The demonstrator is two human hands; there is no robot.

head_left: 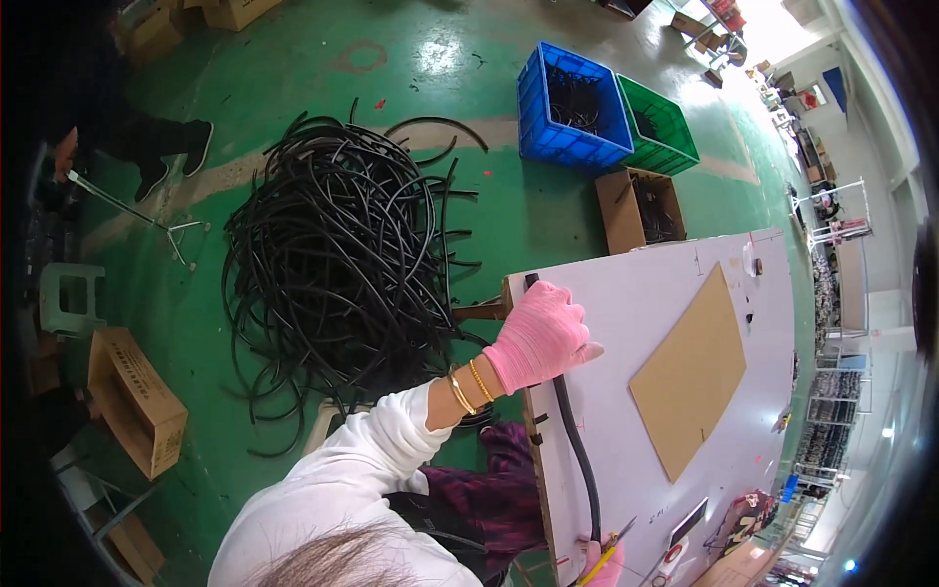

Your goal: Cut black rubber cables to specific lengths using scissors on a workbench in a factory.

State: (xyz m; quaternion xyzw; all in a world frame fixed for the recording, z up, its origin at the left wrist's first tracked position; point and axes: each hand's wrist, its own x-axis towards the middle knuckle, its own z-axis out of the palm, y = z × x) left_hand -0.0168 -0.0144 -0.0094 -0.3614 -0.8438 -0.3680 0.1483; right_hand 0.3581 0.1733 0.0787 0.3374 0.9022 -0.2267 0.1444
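A length of black rubber tube (577, 440) runs along the near edge of the white tabletop (626, 293). My left hand (540, 338), in a pink glove, is closed around it near its far end, which sticks out beyond the fingers. At the lower edge of the view is my right hand (604, 567), also gloved in pink and partly cut off. It grips a yellow-handled pointed tool (608, 550), whose exact kind I cannot make out, beside the tube's near end. A large tangled pile of black tubes (337, 254) lies to the left of the table.
A brown cardboard sheet (690, 377) lies on the table, with a tape roll (758, 266) beyond it. A blue crate (572, 108), a green crate (660, 127) and a cardboard box (641, 210) stand past the table. At left are a stool (70, 298) and an open carton (137, 401).
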